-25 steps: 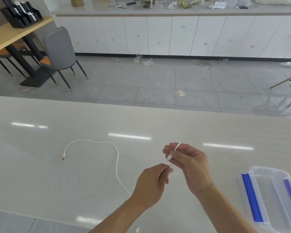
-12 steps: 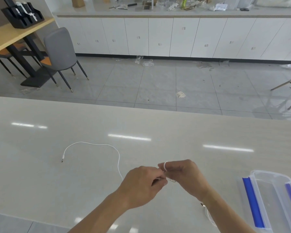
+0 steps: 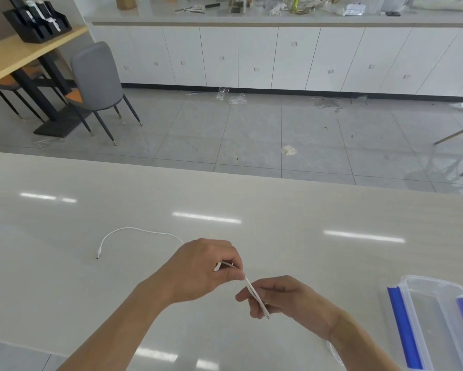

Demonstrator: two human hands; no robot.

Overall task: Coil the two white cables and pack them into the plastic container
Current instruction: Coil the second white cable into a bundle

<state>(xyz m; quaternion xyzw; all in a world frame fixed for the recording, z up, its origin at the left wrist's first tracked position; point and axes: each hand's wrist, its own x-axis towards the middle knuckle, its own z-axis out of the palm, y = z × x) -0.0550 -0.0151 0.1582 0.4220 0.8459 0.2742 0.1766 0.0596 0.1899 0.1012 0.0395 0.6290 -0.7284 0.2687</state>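
A thin white cable point(image 3: 134, 230) lies in an arc on the pale table, its plug end at the left, and runs under my left hand point(image 3: 198, 269). Both hands pinch a short folded stretch of this cable point(image 3: 251, 287), drawn taut between them. My left hand grips the upper loop end. My right hand point(image 3: 281, 298) holds the lower end, where a plug tip sticks out below the fingers. A second white cable point(image 3: 335, 353) shows as a small curve beside my right forearm, mostly hidden. The clear plastic container point(image 3: 439, 283) with blue clips stands at the right edge.
The table point(image 3: 64, 290) ends in a far edge, beyond which lie a tiled floor with scraps of litter, a grey chair point(image 3: 96, 76) and white cabinets. The near table edge runs along the lower left.
The hands have moved apart and drawn the folded cable out taut, left hand up and right hand down to the right. More of the loose cable has been pulled in; the arc is shorter.
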